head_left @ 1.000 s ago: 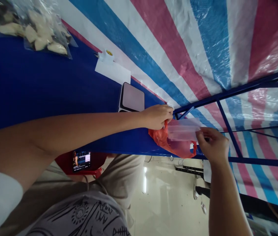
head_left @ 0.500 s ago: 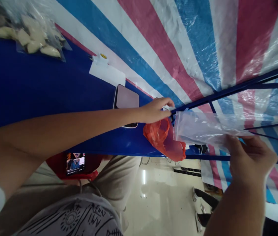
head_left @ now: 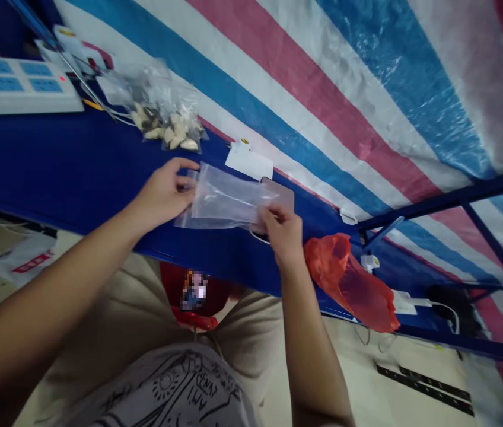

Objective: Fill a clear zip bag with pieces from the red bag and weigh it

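Clear zip bags (head_left: pixel 229 198) stretch between my two hands above the blue table, with a second layer showing below the top one. My left hand (head_left: pixel 166 190) has its curled fingers and thumb at the bags' left end, closed on the edge. My right hand (head_left: pixel 282 228) pinches the right end between thumb and fingers. Partly hidden behind the bags and my right hand is a small scale (head_left: pixel 285 198) with a pinkish-grey top.
An orange-red plastic bag (head_left: pixel 353 284) lies to the right. Filled clear bags of pale pieces (head_left: pixel 175 133) stand at the back left, near a power strip (head_left: pixel 15 83). White paper (head_left: pixel 249 162) lies behind the scale. A phone (head_left: pixel 195 290) rests on a red stool (head_left: pixel 171 284) below the table edge.
Both hands and the zip bags have moved left, from beside the orange-red bag to over the table near the scale. My left hand has come to the bags' left end. The view has turned left.
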`<state>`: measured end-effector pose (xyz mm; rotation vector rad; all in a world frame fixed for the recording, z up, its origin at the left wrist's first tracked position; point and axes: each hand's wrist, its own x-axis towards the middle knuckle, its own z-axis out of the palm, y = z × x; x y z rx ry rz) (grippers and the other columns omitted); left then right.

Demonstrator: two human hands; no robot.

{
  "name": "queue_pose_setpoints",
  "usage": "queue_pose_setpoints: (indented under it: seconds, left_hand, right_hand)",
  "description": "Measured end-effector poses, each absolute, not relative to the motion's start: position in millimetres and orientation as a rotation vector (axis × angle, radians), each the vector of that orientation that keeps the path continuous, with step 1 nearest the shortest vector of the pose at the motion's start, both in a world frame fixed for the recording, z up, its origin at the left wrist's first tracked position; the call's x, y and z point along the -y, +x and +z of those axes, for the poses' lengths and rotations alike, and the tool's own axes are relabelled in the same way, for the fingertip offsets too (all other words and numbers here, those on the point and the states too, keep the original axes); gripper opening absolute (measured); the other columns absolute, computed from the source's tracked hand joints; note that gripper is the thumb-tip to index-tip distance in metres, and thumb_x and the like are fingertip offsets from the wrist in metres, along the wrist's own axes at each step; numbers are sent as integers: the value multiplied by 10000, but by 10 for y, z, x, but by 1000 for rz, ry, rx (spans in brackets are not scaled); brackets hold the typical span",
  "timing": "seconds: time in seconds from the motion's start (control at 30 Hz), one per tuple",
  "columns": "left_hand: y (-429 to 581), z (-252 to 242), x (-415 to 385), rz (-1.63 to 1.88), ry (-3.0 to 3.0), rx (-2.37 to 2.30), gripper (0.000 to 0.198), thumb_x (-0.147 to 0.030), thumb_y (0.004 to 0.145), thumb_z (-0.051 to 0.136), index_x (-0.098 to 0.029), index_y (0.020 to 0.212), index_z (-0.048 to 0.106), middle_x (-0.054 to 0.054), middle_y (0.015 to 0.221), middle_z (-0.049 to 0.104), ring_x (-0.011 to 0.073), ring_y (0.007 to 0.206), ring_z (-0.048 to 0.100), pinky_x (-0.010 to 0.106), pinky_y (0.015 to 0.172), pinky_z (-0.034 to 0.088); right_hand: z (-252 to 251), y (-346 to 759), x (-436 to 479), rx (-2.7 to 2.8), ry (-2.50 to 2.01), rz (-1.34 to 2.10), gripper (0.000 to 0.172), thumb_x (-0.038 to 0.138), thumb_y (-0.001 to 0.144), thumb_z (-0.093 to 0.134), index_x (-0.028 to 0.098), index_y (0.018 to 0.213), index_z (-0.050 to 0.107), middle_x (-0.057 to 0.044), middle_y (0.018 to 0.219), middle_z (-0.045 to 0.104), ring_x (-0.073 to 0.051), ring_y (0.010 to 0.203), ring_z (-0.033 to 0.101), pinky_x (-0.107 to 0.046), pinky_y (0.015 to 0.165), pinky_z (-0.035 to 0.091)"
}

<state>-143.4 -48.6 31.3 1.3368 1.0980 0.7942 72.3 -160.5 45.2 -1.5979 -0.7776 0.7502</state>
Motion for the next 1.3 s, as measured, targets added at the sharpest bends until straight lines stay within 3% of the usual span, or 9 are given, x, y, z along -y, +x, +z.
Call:
queue_pose_setpoints:
  seconds: [0.17,0.3,0.4,0.53,0.7,0.83,1.0,1.2,1.3]
  left_hand:
    - [-1989,100,304,843,1631,-1316,396,-416,849,744,-449,1197,558,-219,783,695,58,647,515,241,727,400]
    - [-2104,31,266,937,1776,-1335,414,-353,825,768,-446,1184,584,-214,760,681,73,671,492,246,766,377]
    - [-2126,-35,223,962,1840,-1318,412,-356,834,744,-432,1208,589,-169,832,694,83,669,502,256,772,393]
    - [-2127,-138,145,787,1984,-1414,501,-364,859,670,-270,1337,554,-19,952,752,153,710,615,300,790,473]
    - [-2082,-176,135,716,2113,-1446,492,-411,897,599,-205,1343,564,59,1010,768,223,816,705,339,825,522]
    - [-2022,-153,111,860,1988,-1388,433,-402,887,635,-209,1273,591,34,961,756,170,707,695,311,760,552]
    - [-1706,-11,-152,1001,1723,-1397,343,-285,908,616,-168,1229,584,35,974,739,104,582,670,229,574,522]
    - [-1384,108,-309,873,1680,-1445,337,-266,896,655,-177,1215,590,37,897,765,121,547,669,252,589,540]
    - [-1427,41,-162,726,1852,-1401,272,-342,901,635,-190,1126,643,61,924,775,184,675,716,315,687,578]
  right_hand:
    - [314,332,1187,652,-1390,772,212,406,773,777,224,831,685,9,759,707,-192,796,720,-363,783,650]
    - [215,-37,961,475,-1052,1142,186,360,793,767,245,886,654,0,921,751,-185,918,734,-392,915,641]
    - [25,-159,871,297,-1073,1292,165,279,787,767,236,847,620,-8,881,745,-190,884,734,-438,956,632]
    - [-107,-95,971,235,-1100,1167,150,247,824,749,233,822,599,-3,862,736,-185,950,735,-443,1026,589]
    - [81,37,1233,284,-1058,1126,136,270,827,757,227,844,630,-17,947,768,-201,972,747,-431,947,605]
    - [394,366,1548,350,-1028,933,165,296,787,787,214,846,657,-28,1010,788,-213,941,768,-370,830,628]
    - [572,909,2044,298,-1084,641,151,256,754,805,194,841,697,9,895,787,-146,754,756,-269,690,616]
    - [391,1013,2404,87,-1090,660,163,230,716,817,186,831,709,26,806,785,-134,661,748,-238,607,611]
    - [340,941,2493,49,-1078,716,177,226,714,830,196,839,708,23,819,791,-135,653,745,-231,580,603]
